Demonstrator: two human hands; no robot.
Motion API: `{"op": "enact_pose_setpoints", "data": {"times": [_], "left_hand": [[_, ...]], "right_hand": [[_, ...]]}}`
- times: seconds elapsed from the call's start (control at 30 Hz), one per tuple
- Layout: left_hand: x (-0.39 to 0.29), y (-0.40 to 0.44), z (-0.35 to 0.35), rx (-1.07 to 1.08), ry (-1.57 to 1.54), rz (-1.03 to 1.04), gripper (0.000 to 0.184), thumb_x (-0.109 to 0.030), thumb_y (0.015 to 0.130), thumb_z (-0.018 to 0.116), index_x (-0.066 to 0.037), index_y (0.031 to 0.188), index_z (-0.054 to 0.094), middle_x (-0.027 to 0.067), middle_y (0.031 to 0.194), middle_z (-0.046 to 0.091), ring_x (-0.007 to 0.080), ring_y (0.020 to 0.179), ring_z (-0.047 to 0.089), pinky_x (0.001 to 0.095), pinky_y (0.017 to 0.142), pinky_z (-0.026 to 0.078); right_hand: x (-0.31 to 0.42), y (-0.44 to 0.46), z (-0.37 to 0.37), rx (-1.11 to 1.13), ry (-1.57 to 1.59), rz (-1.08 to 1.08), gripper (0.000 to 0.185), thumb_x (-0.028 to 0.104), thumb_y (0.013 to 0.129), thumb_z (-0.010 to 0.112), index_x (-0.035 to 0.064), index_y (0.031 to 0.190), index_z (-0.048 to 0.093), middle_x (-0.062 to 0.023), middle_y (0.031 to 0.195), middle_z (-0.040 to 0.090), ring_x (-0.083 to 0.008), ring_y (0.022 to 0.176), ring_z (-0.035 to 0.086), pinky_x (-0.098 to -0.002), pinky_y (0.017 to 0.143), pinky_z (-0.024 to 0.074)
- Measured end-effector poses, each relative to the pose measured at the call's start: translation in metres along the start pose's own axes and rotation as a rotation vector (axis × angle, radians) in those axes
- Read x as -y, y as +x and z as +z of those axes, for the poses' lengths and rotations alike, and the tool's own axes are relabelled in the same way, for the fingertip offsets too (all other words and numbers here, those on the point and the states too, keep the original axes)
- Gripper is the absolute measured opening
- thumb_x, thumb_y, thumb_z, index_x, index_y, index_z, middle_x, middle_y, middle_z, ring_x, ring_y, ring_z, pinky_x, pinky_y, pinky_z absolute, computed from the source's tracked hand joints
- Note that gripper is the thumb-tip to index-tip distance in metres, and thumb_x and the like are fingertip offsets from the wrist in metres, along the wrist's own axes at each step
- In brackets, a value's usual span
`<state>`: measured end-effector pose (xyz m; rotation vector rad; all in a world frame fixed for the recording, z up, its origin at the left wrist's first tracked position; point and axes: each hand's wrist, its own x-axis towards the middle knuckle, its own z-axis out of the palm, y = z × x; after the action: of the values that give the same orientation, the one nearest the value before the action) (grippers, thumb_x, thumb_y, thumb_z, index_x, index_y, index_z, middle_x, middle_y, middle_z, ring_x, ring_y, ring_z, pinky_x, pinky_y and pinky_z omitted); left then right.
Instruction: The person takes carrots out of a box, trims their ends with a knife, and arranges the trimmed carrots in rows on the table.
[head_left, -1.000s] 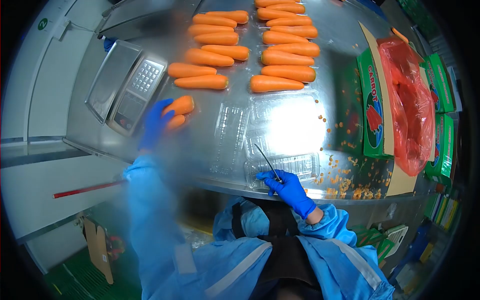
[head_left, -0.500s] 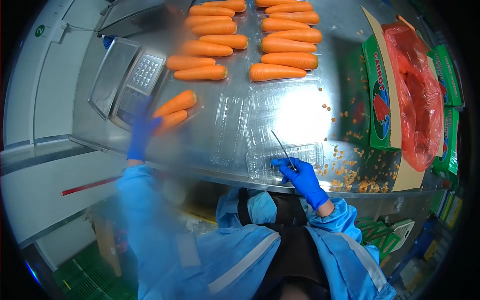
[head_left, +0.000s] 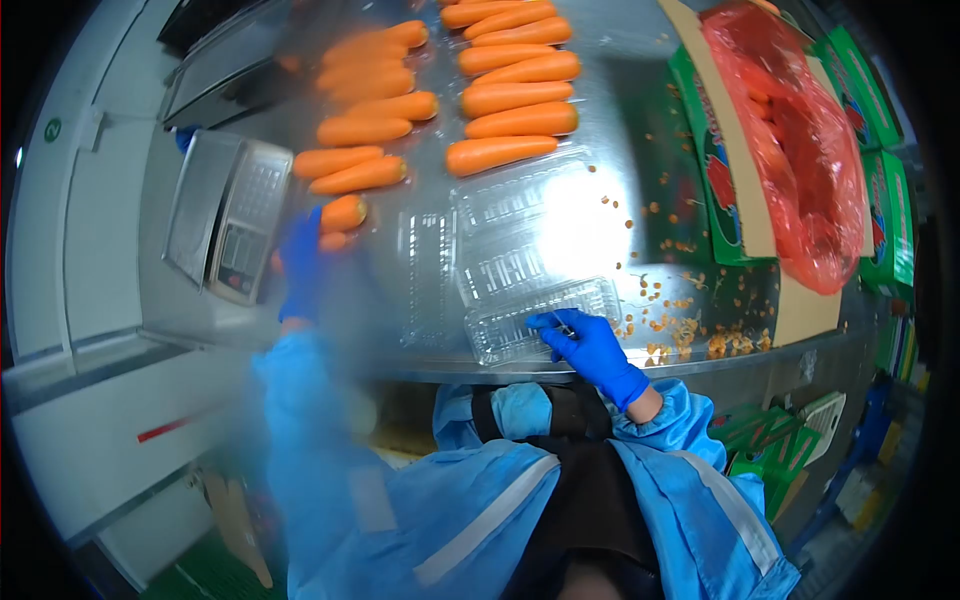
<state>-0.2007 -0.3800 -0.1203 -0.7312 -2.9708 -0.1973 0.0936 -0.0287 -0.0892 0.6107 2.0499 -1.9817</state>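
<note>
My left hand (head_left: 303, 262), in a blue glove and blurred, lies across a pair of carrots (head_left: 343, 213) beside the scale. Orange shows on both sides of it; its fingers are too smeared to read. My right hand (head_left: 592, 352), gloved too, is closed with fingers pinched on a thin tool, mostly hidden now. It is over the right part of a clear plastic tray (head_left: 500, 335) near the table's front edge. More clear trays (head_left: 428, 270) lie beyond and to the left. Two columns of carrots (head_left: 515, 98) in clear trays extend toward the back.
A digital scale (head_left: 245, 240) stands at left. At right is a green carrot box (head_left: 705, 170) with a red plastic liner (head_left: 790, 160), with more green boxes (head_left: 885, 215) behind it. Orange trimmings (head_left: 690, 335) are scattered over the metal table (head_left: 620, 95) near the front right.
My view has shifted, so the table's contents sit differently in it. My left hand has moved from the carrots' left end to across them. The thin tool in my right hand shows less.
</note>
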Motion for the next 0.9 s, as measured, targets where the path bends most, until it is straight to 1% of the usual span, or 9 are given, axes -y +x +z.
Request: {"op": "enact_pose_setpoints", "data": {"times": [0.17,0.27,0.33,0.43,0.6,0.7,0.73,0.77,0.9], "left_hand": [[-0.104,-0.013,0.02,-0.199,-0.738,0.072,0.059,-0.009,0.084,0.07,-0.003,0.138,0.046,0.016,0.134,0.052,0.0324,0.126,0.048,0.0414,0.107,0.036],[-0.181,-0.036,0.007,-0.004,-0.432,0.232,0.059,-0.014,0.084,0.071,-0.001,0.136,0.047,0.0154,0.131,0.055,0.0287,0.124,0.051,0.039,0.104,0.04],[-0.174,-0.053,0.042,0.235,-0.733,-0.117,0.062,-0.013,0.083,0.071,0.0,0.138,0.046,0.0162,0.134,0.054,0.0304,0.127,0.049,0.0396,0.107,0.038],[-0.126,-0.066,0.064,0.169,-0.413,0.233,0.057,-0.007,0.086,0.061,0.0,0.14,0.045,0.0181,0.143,0.046,0.0324,0.135,0.041,0.0397,0.112,0.032],[-0.111,-0.058,0.024,0.351,-0.433,0.339,0.061,-0.002,0.082,0.06,-0.001,0.141,0.044,0.016,0.145,0.044,0.0309,0.139,0.036,0.0396,0.116,0.024],[-0.111,-0.063,0.039,0.337,-0.519,0.149,0.066,-0.001,0.079,0.063,-0.002,0.142,0.042,0.0153,0.146,0.043,0.0303,0.139,0.035,0.0398,0.116,0.023],[-0.088,-0.065,0.066,0.293,-0.211,0.285,0.068,0.0,0.077,0.063,-0.002,0.142,0.041,0.0155,0.145,0.044,0.0304,0.139,0.035,0.0396,0.116,0.024],[-0.114,-0.071,0.06,0.234,-0.518,0.112,0.067,0.0,0.077,0.064,-0.002,0.141,0.042,0.0164,0.146,0.043,0.0311,0.138,0.036,0.0397,0.116,0.024],[-0.137,-0.07,0.061,0.289,-0.48,-0.145,0.072,0.004,0.073,0.063,-0.001,0.141,0.041,0.0154,0.144,0.043,0.0305,0.137,0.036,0.0403,0.116,0.023]], "right_hand": [[-0.015,-0.004,-0.013,-0.092,-0.139,-0.012,0.031,0.033,0.089,0.067,0.0067,0.105,0.071,-0.0132,0.092,0.071,-0.0238,0.072,0.069,-0.0336,0.068,0.0542],[-0.017,-0.01,-0.024,-0.174,-0.161,-0.045,0.033,0.037,0.087,0.067,0.0082,0.102,0.071,-0.0135,0.09,0.07,-0.027,0.077,0.07,-0.0356,0.07,0.0545],[-0.007,-0.02,-0.037,-0.201,-0.236,-0.135,0.032,0.037,0.088,0.066,0.0089,0.104,0.071,-0.0142,0.09,0.07,-0.028,0.078,0.069,-0.036,0.07,0.0541],[-0.008,-0.033,-0.053,-0.252,-0.375,-0.115,0.033,0.039,0.09,0.063,0.0096,0.104,0.07,-0.0136,0.092,0.069,-0.0298,0.078,0.068,-0.0376,0.07,0.0535],[-0.014,-0.049,-0.078,-0.244,-0.382,-0.117,0.032,0.039,0.092,0.059,0.0114,0.106,0.069,-0.0113,0.093,0.069,-0.0302,0.08,0.067,-0.0385,0.071,0.0528],[-0.011,-0.064,-0.1,-0.163,-0.191,-0.073,0.031,0.038,0.092,0.059,0.0127,0.108,0.069,-0.0105,0.093,0.068,-0.0292,0.081,0.067,-0.0373,0.071,0.0525],[-0.014,-0.068,-0.107,-0.194,-0.155,-0.074,0.031,0.038,0.091,0.059,0.0124,0.106,0.068,-0.0103,0.094,0.069,-0.0298,0.081,0.067,-0.0385,0.071,0.0529],[-0.019,-0.074,-0.118,-0.22,-0.103,-0.074,0.031,0.038,0.091,0.058,0.0121,0.104,0.068,-0.01,0.094,0.069,-0.0304,0.082,0.068,-0.0398,0.072,0.0532],[-0.025,-0.091,-0.145,-0.337,-0.224,-0.099,0.03,0.037,0.09,0.059,0.012,0.104,0.068,-0.0086,0.09,0.07,-0.0309,0.082,0.068,-0.0403,0.071,0.0538]]}}
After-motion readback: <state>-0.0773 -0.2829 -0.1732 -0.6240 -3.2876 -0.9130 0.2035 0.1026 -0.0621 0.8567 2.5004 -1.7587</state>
